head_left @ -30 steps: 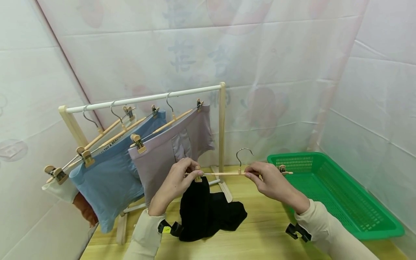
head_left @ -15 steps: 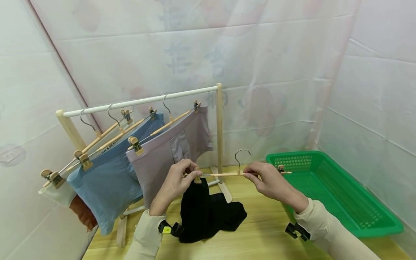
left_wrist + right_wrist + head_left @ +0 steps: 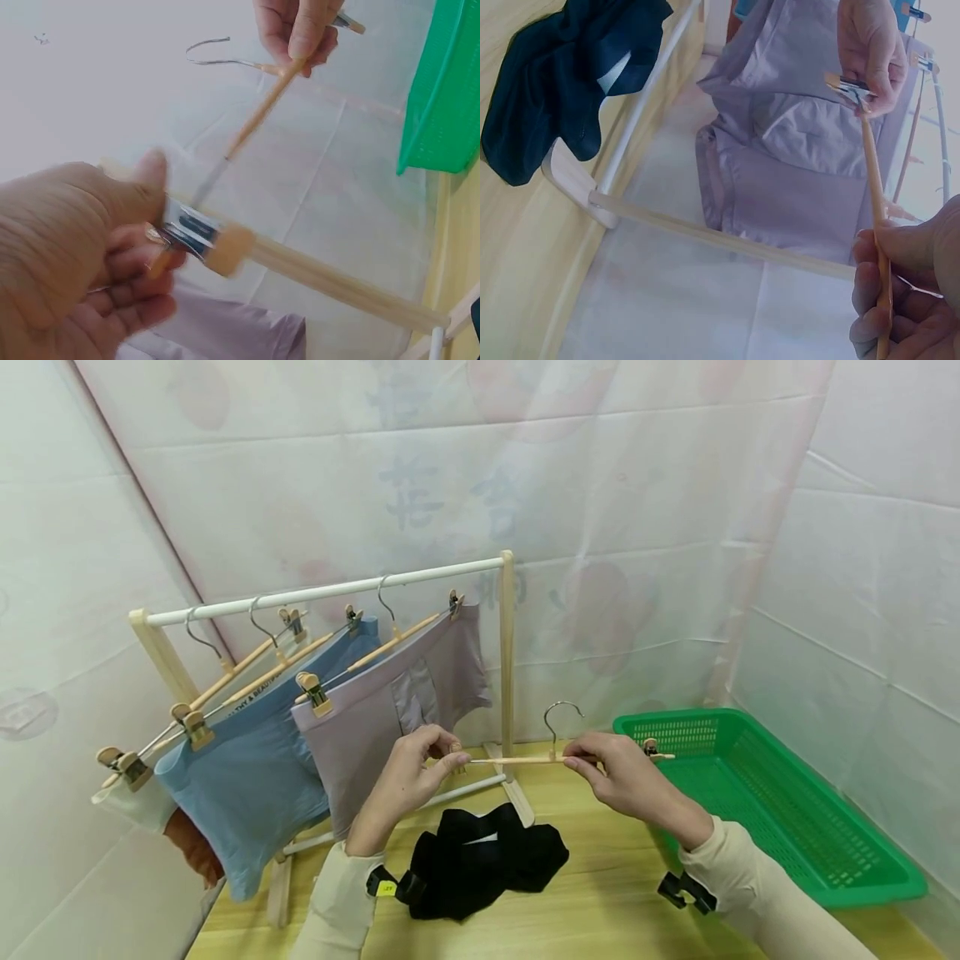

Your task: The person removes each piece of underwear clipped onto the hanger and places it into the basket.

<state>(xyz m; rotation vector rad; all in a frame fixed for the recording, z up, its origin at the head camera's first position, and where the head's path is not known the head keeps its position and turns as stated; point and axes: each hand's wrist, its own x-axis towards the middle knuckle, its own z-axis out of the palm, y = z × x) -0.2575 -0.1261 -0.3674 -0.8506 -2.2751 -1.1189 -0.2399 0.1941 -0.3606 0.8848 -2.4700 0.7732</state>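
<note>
My left hand (image 3: 405, 781) pinches the left clip (image 3: 201, 234) of a wooden trouser hanger (image 3: 525, 761) between thumb and fingers. Nothing hangs from that clip. With my right hand (image 3: 618, 777) I grip the same hanger's bar just right of its upright metal hook (image 3: 551, 727). The hanger is held level above the table. Below it, a crumpled black garment (image 3: 487, 868) lies on the table, a small white patch showing in its folds. In the right wrist view the bar (image 3: 876, 180) runs from one hand to the other.
At left stands a rack with a white rail (image 3: 322, 593). Mauve boxer briefs (image 3: 375, 718), blue briefs (image 3: 255, 785) and a white-and-brown garment (image 3: 150, 806) hang there on clip hangers. A green plastic basket (image 3: 765, 810) sits at right on the wooden table (image 3: 600, 910).
The black garment has come off the left clip and dropped onto the table, where it now lies fully. Both hands stay almost in place on the hanger.
</note>
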